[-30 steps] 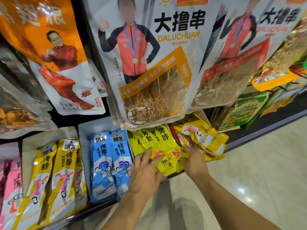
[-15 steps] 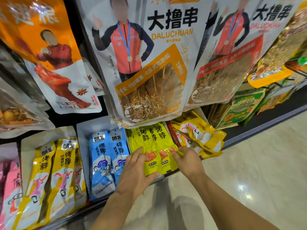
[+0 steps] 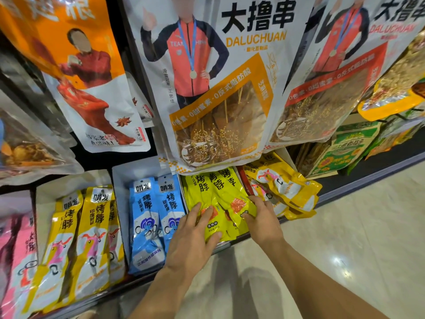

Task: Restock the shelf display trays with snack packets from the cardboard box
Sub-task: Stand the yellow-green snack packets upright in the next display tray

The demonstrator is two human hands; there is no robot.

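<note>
Both hands [image 3: 230, 229] — on yellow packets [image 3: 220, 199]

Head view, indoor artificial light, moderately bright, warm cast. Source overhead and out of frame: one small specular spot on the polished floor [image 3: 338, 261] at lower right, with softer sheen around it. Soft-edged shadow of the person falls on the floor between the forearms, darker under the shelf edge [image 3: 230, 244]. Recess behind the hanging bags [image 3: 218, 88] nearly black, no detail there. Glossy packets [image 3: 216, 199] show small crinkle highlights; mild glare on the bag fronts. Wide-angle distortion strong: shelf line bows, verticals lean outward at the edges. Left and top margins smeared, print there unreadable; centre text sharp. Far right corner soft
</note>
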